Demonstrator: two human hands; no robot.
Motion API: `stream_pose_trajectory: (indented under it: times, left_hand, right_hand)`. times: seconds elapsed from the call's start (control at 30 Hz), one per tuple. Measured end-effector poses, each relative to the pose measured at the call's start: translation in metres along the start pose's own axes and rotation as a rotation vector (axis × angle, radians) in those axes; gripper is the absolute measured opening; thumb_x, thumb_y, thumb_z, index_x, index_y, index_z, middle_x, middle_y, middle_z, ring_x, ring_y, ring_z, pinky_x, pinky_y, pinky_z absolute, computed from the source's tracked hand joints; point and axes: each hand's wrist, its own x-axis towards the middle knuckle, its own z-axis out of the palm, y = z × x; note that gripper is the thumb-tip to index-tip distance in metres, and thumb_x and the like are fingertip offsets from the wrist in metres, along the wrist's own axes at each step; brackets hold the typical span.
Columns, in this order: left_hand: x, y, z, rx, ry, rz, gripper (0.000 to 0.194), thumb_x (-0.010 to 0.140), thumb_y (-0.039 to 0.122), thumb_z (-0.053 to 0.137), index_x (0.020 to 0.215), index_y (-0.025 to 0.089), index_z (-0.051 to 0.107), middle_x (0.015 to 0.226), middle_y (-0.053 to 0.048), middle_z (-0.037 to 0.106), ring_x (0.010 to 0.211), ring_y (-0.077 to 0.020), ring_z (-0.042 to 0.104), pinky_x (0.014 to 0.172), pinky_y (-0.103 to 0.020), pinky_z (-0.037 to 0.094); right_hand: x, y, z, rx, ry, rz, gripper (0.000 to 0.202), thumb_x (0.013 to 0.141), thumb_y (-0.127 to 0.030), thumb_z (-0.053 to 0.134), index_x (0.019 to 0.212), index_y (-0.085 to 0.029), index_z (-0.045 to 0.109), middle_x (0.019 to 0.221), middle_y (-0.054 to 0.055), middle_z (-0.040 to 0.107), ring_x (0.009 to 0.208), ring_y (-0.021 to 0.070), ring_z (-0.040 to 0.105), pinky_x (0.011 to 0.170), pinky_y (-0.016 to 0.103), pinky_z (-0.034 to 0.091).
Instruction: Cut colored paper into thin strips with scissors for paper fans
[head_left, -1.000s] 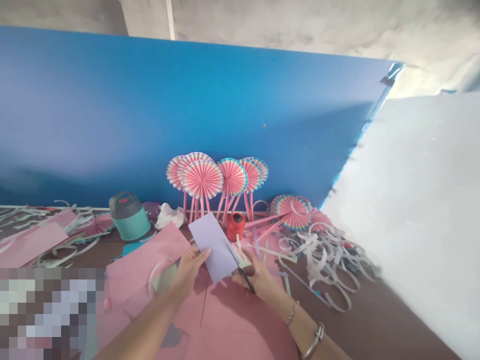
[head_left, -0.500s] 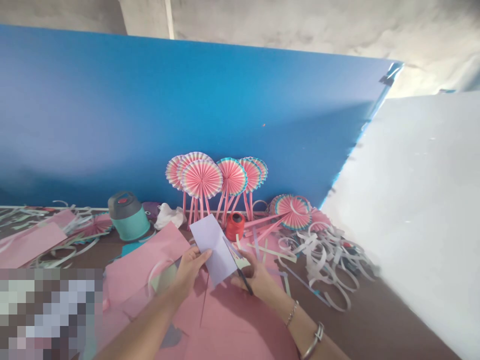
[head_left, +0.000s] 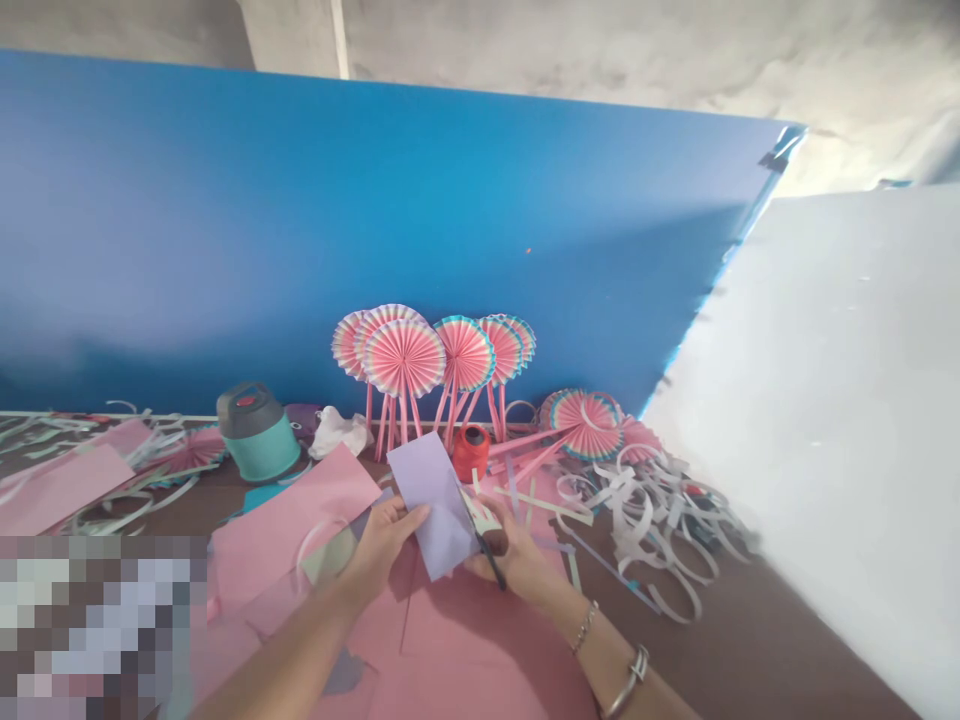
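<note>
Between thumb and fingers, my left hand point(head_left: 388, 540) pinches the left edge of a lavender sheet of paper point(head_left: 433, 510), held tilted above the table. My right hand point(head_left: 514, 555) grips a pair of scissors point(head_left: 489, 556) with dark handles. The blades lie along the sheet's right edge; whether they are apart is hard to make out. Under both hands spread large pink paper sheets point(head_left: 480, 640). Just beyond the lavender sheet stands a red spool point(head_left: 472, 455).
Pink pleated paper fans point(head_left: 403, 358) on sticks stand against a blue panel point(head_left: 450, 200). More fans point(head_left: 585, 425) lie at right beside curled paper strips point(head_left: 652, 520). A teal and grey container point(head_left: 261, 440) stands at left, near crumpled white material point(head_left: 339, 433).
The lavender sheet and my left hand have shifted slightly right and down. The scissors stay at its right edge, and my right hand has barely moved.
</note>
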Motion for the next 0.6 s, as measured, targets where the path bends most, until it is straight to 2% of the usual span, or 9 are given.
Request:
stream_pose_trajectory:
  times: [0.17,0.4,0.6]
  left_hand:
    - [0.0,0.0,-0.004,-0.04,-0.045,-0.055,0.034,0.068,0.036,0.073,0.09,0.011,0.073,0.085,-0.012,0.074,0.074,-0.0245,0.067,0.071,-0.033,0.049]
    - [-0.001,-0.005,-0.003,-0.041,-0.087,-0.054,0.034,0.068,0.035,0.073,0.092,0.011,0.072,0.086,-0.012,0.074,0.076,-0.0238,0.067,0.073,-0.032,0.049]
    - [-0.002,-0.002,-0.002,-0.04,-0.094,-0.068,0.037,0.067,0.037,0.073,0.091,0.009,0.072,0.081,-0.013,0.074,0.071,-0.0252,0.067,0.067,-0.033,0.05]
  right_hand:
    - [0.0,-0.002,0.0,0.076,-0.021,0.108,0.095,0.052,-0.018,0.074,0.135,-0.022,0.028,0.06,-0.008,0.054,0.049,0.0103,0.045,0.046,0.021,0.032]
    - [0.003,0.003,0.001,0.143,-0.015,0.085,0.092,0.05,-0.017,0.071,0.132,-0.023,0.03,0.056,-0.01,0.05,0.046,0.0082,0.041,0.043,0.018,0.027]
    - [-0.002,-0.009,0.002,0.179,-0.038,0.113,0.086,0.051,-0.024,0.074,0.128,-0.022,0.034,0.056,-0.01,0.051,0.046,0.0072,0.041,0.045,0.018,0.026]
